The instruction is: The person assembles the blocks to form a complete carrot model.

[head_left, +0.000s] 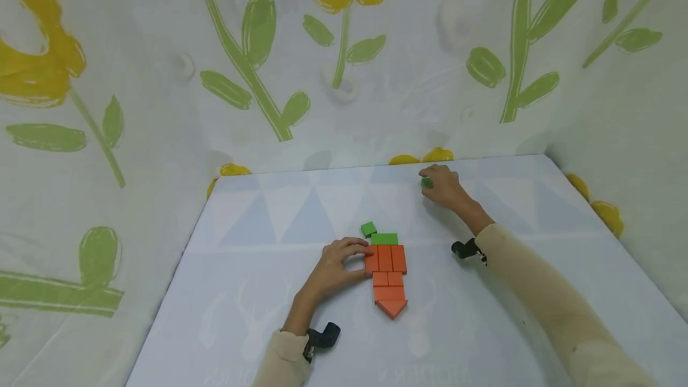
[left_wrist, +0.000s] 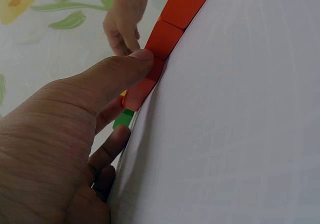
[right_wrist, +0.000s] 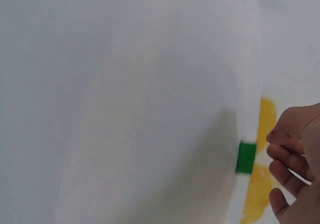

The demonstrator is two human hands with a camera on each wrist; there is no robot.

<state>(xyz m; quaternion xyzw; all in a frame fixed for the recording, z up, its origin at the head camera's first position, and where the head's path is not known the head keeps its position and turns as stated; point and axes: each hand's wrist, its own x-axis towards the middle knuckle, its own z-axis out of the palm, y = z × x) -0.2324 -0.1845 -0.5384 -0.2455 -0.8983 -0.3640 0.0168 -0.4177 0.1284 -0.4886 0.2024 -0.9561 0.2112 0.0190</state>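
Observation:
In the head view, flat orange and green blocks lie together in a carrot-like shape on the white table. My left hand (head_left: 335, 264) pinches the left orange block (head_left: 371, 260), with the thumb at its lower end and fingers at its upper end. The thumb presses on the orange row in the left wrist view. Far back on the table, my right hand (head_left: 442, 187) hovers by a small green block (right_wrist: 246, 157). A gap shows between that block and the loosely bent fingers (right_wrist: 287, 156) in the right wrist view.
A tilted green square block (head_left: 368, 229) sits just behind the flat green block (head_left: 384, 239) topping the orange ones. An orange triangle (head_left: 392, 308) points toward me at the near end. The table (head_left: 226, 291) ends at a flower-printed cloth wall (head_left: 398, 106) behind.

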